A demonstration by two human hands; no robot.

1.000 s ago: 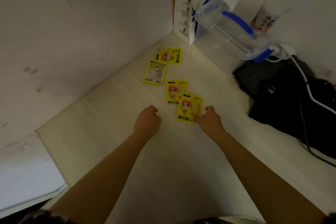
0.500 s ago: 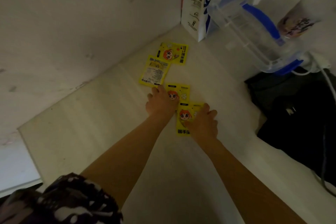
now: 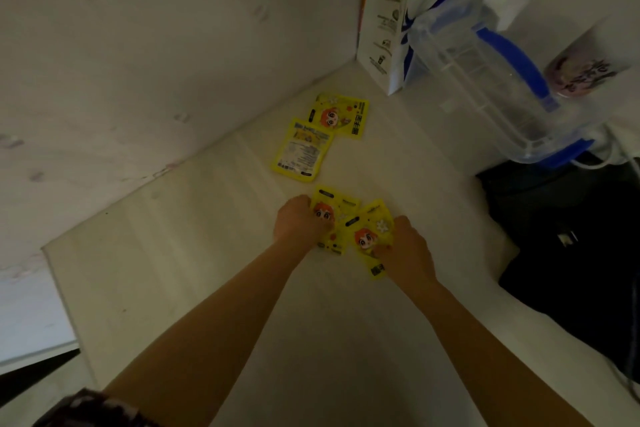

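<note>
Head view: left hand [image 3: 299, 222] grips the far packet [image 3: 341, 206] at its left edge; right hand [image 3: 407, 250] pinches the near packet [image 3: 372, 230], overlapping its right side.

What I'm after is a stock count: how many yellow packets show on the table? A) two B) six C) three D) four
D: the face-up packet and the label-side packet lie near the wall, the left hand holds the third packet, and the right hand holds the fourth packet.
</note>
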